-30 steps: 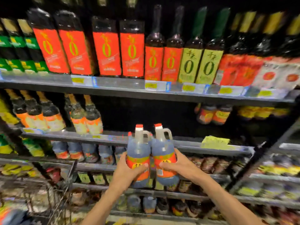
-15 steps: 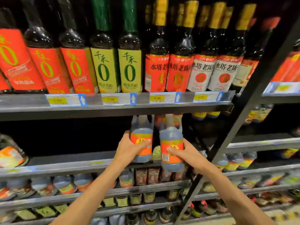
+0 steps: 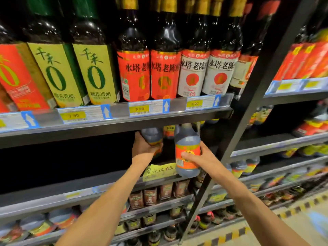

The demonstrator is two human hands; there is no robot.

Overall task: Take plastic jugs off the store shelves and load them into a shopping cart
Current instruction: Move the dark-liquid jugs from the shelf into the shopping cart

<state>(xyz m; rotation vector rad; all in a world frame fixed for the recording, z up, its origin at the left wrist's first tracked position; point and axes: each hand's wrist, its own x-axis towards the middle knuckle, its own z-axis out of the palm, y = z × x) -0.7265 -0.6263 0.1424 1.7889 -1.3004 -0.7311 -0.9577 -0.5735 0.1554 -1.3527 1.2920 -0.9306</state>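
Two plastic jugs of dark liquid with orange labels are up in front of the dark middle shelf bay. My left hand (image 3: 144, 148) grips the left jug (image 3: 152, 136) from below; its top is hidden behind the shelf edge (image 3: 113, 121). My right hand (image 3: 200, 159) grips the right jug (image 3: 187, 151) around its label, and this jug hangs lower, in front of a yellow handwritten tag (image 3: 159, 172). The shopping cart is out of view.
Tall dark bottles with green, orange and white labels (image 3: 165, 75) fill the shelf above. A black slanted upright post (image 3: 248, 110) stands just right of my right hand. Lower shelves hold rows of small bottles and pouches. Striped floor tape shows at bottom right.
Both jugs have moved up and deeper toward the shelf bay, the left one now partly behind the shelf edge. My view has shifted right along the shelves; the cart seen earlier at lower left is gone.
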